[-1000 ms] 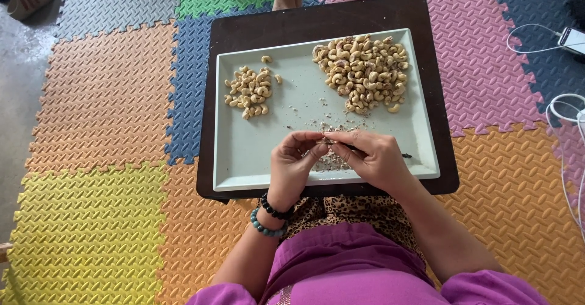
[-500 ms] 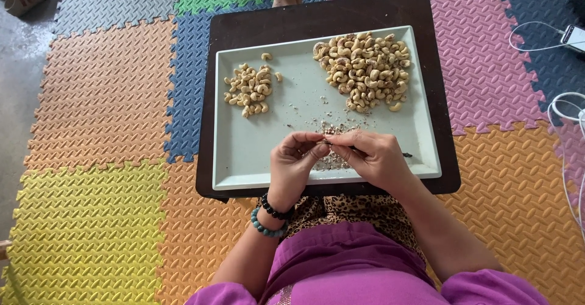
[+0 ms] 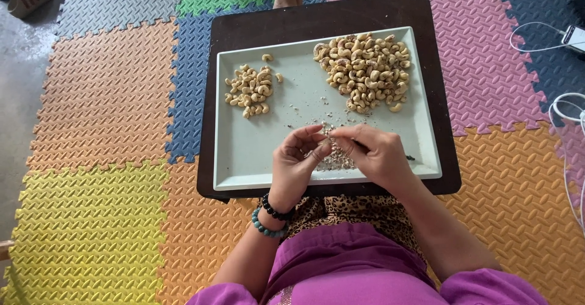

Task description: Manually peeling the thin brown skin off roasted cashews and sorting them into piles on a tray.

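Both hands have drifted slightly toward the far side of the pale tray (image 3: 244, 165) since a second ago; piles unchanged. Left hand (image 3: 294, 165) and right hand (image 3: 375, 156) meet over the husk scraps (image 3: 338, 156) at the near middle of the tray on the dark worktop (image 3: 317, 15). Fingertips of each grip are pinched nearly shut on one small cashew (image 3: 327, 139), mostly hidden. Judged light, hard, brittle; best held by its ends. Peeled pile (image 3: 250, 90) far left, unpeeled pile (image 3: 364, 70) far right.
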